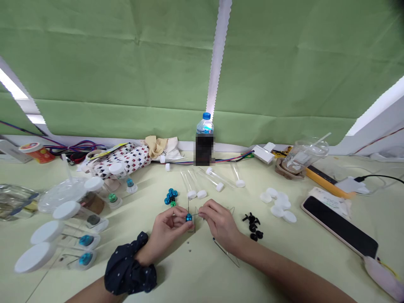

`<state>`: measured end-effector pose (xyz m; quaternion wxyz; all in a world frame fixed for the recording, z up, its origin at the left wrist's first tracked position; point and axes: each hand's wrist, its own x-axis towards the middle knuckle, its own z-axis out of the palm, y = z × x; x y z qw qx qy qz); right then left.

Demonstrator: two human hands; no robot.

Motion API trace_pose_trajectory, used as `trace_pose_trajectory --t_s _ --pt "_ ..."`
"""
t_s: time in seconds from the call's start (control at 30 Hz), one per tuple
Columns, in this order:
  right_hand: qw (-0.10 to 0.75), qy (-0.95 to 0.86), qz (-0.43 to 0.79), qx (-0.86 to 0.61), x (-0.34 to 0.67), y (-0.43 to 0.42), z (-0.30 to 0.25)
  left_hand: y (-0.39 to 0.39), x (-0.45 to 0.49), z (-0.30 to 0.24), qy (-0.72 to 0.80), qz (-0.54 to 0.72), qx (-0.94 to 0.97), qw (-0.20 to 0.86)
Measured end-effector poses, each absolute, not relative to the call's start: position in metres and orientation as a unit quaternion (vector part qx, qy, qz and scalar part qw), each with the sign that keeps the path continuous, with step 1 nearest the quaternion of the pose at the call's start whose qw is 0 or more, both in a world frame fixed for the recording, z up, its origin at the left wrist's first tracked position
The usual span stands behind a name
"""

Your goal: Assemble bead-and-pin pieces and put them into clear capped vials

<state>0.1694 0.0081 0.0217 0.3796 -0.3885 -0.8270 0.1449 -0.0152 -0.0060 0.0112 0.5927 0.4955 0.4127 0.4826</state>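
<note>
Left hand (166,233) fingers (179,223) are closed on a blue bead (188,217) mounted on thin wire (195,215), with the bead at that hand's 3 o'clock. Right hand (221,223) fingertips (202,209) pinch the wire, bead at their 9 o'clock. Loose blue beads (171,195) lie at the bead's 11 o'clock on the table (205,269).

L hand (164,235), R hand (221,223), blue bead (188,217), wire (196,215)

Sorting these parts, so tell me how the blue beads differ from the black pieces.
The blue beads are shiny, the black pieces dull. The blue beads lie nearer the left hand, the black pieces nearer the right hand. The blue beads bunch tightly, the black pieces spread looser. Both are small loose parts on the table.
</note>
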Motion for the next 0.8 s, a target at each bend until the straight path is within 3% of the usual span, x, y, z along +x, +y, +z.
trace_pose_trajectory --t_s 0.23,0.8 --pt "0.341 -0.843 0.063 -0.411 0.1705 0.007 0.0218 -0.0047 -0.0154 0.0115 0.411 0.483 0.5 0.59" --pt "0.341 -0.803 0.27 -0.408 0.1737 0.0106 0.0231 -0.0023 -0.0168 0.0125 0.423 0.453 0.553 0.556"
